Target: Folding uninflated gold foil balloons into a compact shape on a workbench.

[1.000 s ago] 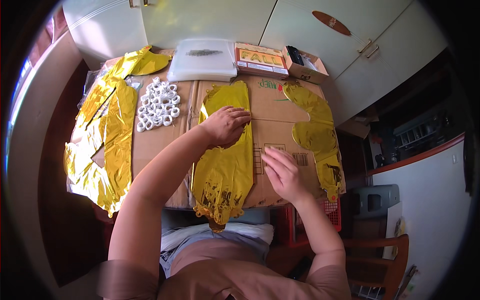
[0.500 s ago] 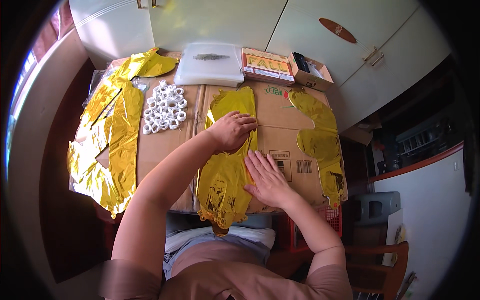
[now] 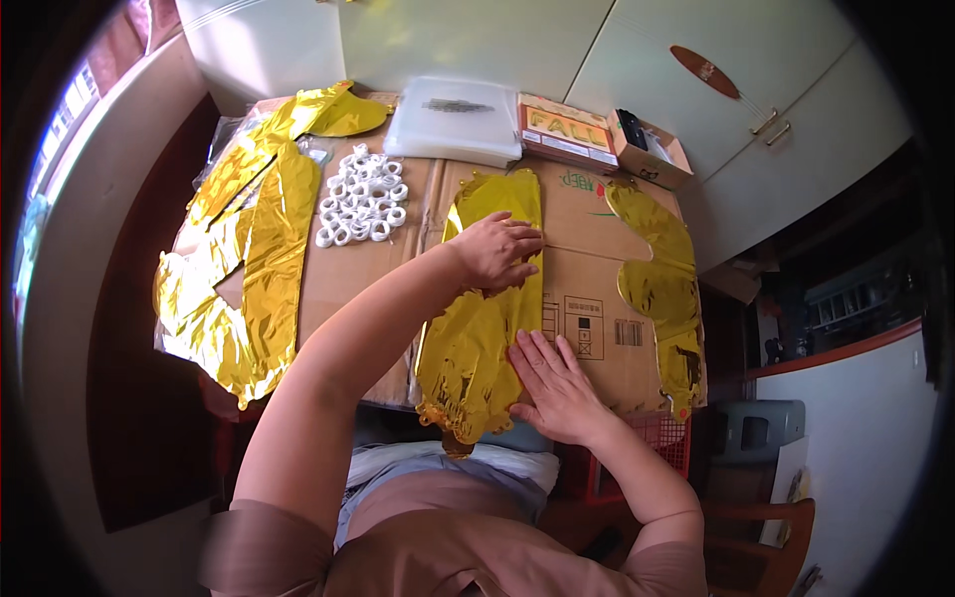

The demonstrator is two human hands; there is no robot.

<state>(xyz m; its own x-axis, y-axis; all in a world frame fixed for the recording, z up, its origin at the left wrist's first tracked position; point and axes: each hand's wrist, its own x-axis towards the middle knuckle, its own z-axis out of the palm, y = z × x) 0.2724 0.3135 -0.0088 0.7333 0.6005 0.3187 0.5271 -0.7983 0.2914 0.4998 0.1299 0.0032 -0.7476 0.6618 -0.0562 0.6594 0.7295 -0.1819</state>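
Rings [image 3: 363,196] left of gold foil [image 3: 476,348] at hands [image 3: 494,252]; plastic stack [image 3: 453,131], box [image 3: 567,137] beyond.

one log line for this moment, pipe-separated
left hand: on middle gold foil | right hand: flat, at its lower right edge | surface: cardboard | nearby: white rings, clear plastic stack

Left grip [image 3: 497,253] on middle gold foil [image 3: 468,348], right grip [image 3: 559,390] flat at its edge, cardboard [image 3: 585,239] beneath.

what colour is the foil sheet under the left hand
Shiny yellow-gold: the foil sheet under the left hand, best seen in the head view.
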